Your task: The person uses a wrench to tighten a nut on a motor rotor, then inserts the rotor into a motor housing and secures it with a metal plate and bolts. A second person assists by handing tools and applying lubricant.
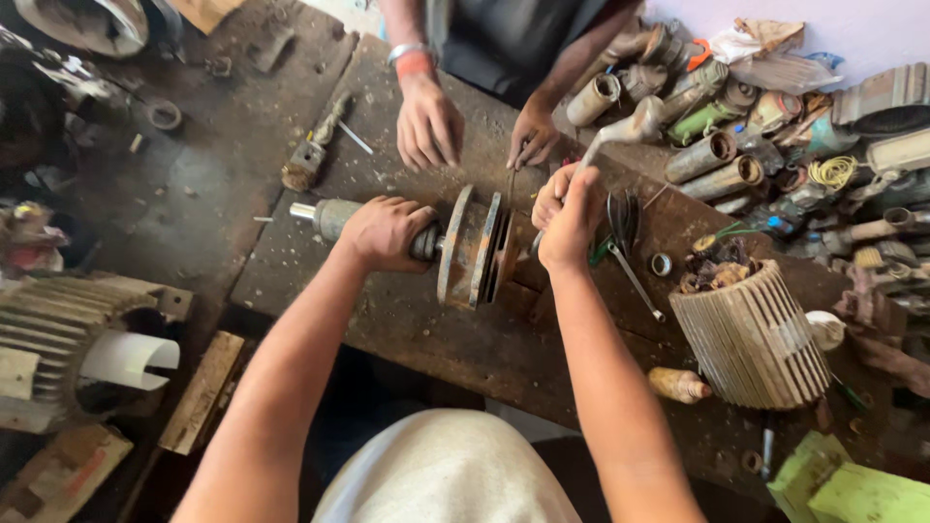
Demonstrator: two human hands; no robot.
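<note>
My left hand (383, 232) is wrapped around the shaft of a rusty motor rotor (470, 249) that lies on its side across the middle of the dark wooden worktop (465, 339), the fingers clamped tight on the shaft just beside the stack of round plates. The bare end of the shaft (315, 213) sticks out past my knuckles toward the left. My right hand (567, 218) sits on the other side of the plates, fingers closed on the handle of a metal tool (620, 133) that rises away from me toward the far edge; I think it is a hammer or a lever, but the head is blurred and I cannot tell for sure. Across the worktop another person's two hands (431, 121) rest on the wood just beyond the rotor, one wrist wearing an orange band (415, 64). Just to the right of my right hand lie pliers (620, 228) and a small metal ring (661, 263). Further right stands a ribbed motor housing (751, 334) with copper windings showing at its top, and behind it a heap of cylindrical parts (717, 155) is piled against the wall. On the floor at left sits another finned motor casing (58, 329).
</note>
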